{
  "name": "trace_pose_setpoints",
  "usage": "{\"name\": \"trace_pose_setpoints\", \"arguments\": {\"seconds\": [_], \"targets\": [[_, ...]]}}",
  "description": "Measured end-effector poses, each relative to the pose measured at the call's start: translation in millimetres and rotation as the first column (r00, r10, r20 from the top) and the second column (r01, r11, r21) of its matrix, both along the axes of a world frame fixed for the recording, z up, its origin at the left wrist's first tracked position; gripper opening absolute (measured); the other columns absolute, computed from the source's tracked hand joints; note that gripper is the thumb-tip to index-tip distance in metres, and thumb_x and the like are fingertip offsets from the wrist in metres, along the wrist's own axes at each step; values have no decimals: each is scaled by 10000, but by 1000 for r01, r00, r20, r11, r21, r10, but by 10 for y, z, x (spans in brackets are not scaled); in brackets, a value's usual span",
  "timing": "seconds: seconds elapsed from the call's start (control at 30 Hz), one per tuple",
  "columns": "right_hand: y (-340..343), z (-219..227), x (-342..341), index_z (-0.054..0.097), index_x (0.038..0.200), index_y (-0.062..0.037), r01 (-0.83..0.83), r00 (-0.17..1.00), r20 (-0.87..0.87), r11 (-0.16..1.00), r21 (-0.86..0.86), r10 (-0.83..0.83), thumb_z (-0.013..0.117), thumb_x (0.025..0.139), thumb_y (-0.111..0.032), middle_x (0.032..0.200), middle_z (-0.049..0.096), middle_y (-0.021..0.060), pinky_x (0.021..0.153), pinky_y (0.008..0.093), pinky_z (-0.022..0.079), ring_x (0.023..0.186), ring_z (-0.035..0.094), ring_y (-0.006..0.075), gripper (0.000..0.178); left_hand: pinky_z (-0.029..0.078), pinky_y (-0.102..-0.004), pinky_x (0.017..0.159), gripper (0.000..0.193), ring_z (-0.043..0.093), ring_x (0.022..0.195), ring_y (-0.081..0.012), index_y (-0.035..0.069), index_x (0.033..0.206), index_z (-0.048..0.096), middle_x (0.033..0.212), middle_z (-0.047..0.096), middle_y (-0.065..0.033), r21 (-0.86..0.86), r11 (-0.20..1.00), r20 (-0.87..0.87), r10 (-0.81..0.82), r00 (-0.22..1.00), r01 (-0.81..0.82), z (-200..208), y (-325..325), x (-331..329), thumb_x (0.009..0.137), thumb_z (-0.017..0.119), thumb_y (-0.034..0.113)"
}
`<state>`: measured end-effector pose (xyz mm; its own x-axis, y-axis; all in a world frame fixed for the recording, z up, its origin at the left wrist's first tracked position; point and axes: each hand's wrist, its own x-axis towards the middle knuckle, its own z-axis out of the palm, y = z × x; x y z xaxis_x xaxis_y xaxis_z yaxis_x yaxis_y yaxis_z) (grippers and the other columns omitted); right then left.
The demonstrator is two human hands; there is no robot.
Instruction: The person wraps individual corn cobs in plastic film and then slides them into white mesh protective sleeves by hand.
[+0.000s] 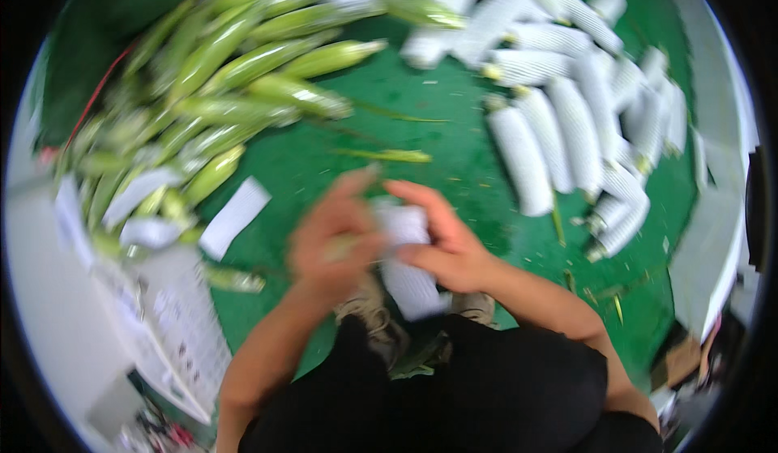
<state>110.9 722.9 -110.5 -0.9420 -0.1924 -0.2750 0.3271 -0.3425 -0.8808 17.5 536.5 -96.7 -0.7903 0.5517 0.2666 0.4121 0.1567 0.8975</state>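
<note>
My right hand (450, 242) is closed on a white foam net sleeve (409, 287), which hangs down between my shoes. Whether anything is inside the sleeve I cannot make out. Beside its upper end is my left hand (332, 234), smeared by motion, with a pale greenish patch at its fingers. To the left lies a heap of green corn ears (259, 68), many in clear film. Wrapped ears in white foam net sleeves (575, 129) are piled at the right, some with their tips showing. A loose flat foam sleeve (235, 218) lies left of my left hand.
Green flooring (405, 137) stretches between the piles, with husk scraps (389, 155) on it. More flat sleeves (150, 232) rest on the corn heap's near end. A white board with writing (182, 323) stands at the left; pale panels (709, 242) border the right.
</note>
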Motion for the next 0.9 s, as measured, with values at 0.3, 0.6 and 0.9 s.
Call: {"name": "trace_pose_setpoints", "arguments": {"seconds": [0.3, 0.6, 0.9], "targets": [[-356, -157, 141, 468, 1265, -51, 511, 853, 3, 834, -209, -522, 670, 895, 13, 1085, 558, 96, 792, 316, 514, 928, 593, 157, 426, 459, -354, 644, 138, 562, 708, -245, 43, 831, 640, 731, 601, -72, 94, 985, -24, 145, 989, -142, -219, 448, 19, 871, 707, 158], [521, -182, -48, 497, 725, -48, 785, 503, -857, 356, 506, 110, 777, 741, -49, 906, 597, 148, 734, 385, 457, 763, 553, 300, 280, 456, -395, 848, 161, 563, 938, -295, 111, 1004, 648, 1032, 629, -24, -267, 960, -437, -45, 898, -82, -397, 250, -96, 864, 642, 190], [77, -44, -47, 560, 1136, -32, 431, 898, 192, 882, -193, -397, 632, 949, -103, 910, 673, 80, 691, 272, 544, 794, 653, 143, 212, 485, -403, 787, 237, 541, 928, -297, 145, 1039, 687, 1059, 637, -24, -496, 864, -73, -139, 988, 84, -79, 287, 356, 810, 637, 111]]}}
